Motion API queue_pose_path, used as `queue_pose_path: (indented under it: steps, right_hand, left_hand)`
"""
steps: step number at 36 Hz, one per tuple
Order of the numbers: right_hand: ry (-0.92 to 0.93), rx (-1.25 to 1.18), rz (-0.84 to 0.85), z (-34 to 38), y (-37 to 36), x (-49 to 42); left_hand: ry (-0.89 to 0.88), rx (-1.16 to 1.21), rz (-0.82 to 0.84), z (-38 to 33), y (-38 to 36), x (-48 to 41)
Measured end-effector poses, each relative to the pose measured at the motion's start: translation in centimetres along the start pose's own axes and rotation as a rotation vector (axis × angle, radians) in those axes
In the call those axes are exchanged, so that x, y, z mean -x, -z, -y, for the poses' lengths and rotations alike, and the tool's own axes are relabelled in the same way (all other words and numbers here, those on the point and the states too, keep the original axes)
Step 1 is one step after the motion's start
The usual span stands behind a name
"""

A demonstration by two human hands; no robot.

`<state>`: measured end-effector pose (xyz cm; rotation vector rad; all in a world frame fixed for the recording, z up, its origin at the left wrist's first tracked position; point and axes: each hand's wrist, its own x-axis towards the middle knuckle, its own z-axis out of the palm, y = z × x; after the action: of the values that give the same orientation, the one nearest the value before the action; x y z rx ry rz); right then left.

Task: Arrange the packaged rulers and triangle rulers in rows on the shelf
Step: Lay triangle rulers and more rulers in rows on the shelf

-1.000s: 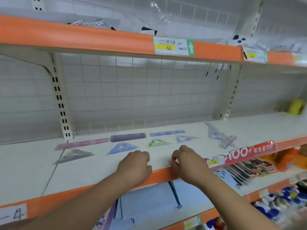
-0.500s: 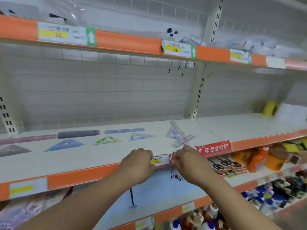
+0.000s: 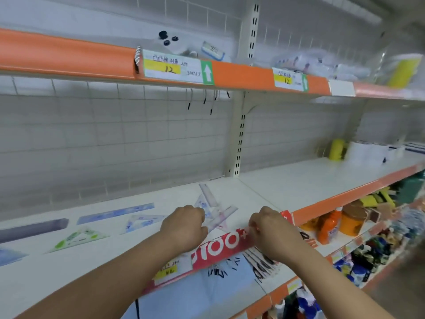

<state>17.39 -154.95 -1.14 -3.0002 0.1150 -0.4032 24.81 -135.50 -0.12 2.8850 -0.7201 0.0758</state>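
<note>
White shop shelf (image 3: 299, 185), pastel packaged rulers (image 3: 115, 212) and triangle rulers (image 3: 78, 238) in rows, left hand (image 3: 184, 226) curled, grasp unclear, right hand (image 3: 269, 229) pinching red printed strip (image 3: 220, 245).

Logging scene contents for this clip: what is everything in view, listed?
straight rulers: two, dark purple and blue, back row, middle shelf
triangle rulers: three, blue, green, pale blue, front row
ruler pile: one, clear-pinkish, right of rows
red banner: one, red, shelf edge
price tags: at least three, yellow-white, shelf edges
yellow bottle: one, yellow, back right
orange containers: two, orange, lower shelf
left grip: one, curled, shelf front
right grip: one, pinching red banner
</note>
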Motion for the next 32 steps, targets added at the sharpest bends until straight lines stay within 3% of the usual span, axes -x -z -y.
queue_pose_path:
  steps: [11,18,25,32]
  right_hand:
    - [-0.013,-0.014,-0.009,-3.1,-1.5,-5.7]
    - [0.053,-0.076,0.058,-4.0,-3.5,-9.3]
    - [0.235,-0.102,0.251,-3.7,-5.4,-13.6]
    - [0.464,-0.140,0.454,-3.4,-6.3,-16.3]
  left_hand:
    - [0.006,0.003,0.047,0.3,-1.5,-6.9]
    - [0.042,-0.048,0.199,1.4,-3.1,-8.7]
    - [0.109,-0.051,0.374,1.2,-4.4,-8.9]
    - [0.192,0.015,0.341,-0.4,-4.3,-9.0]
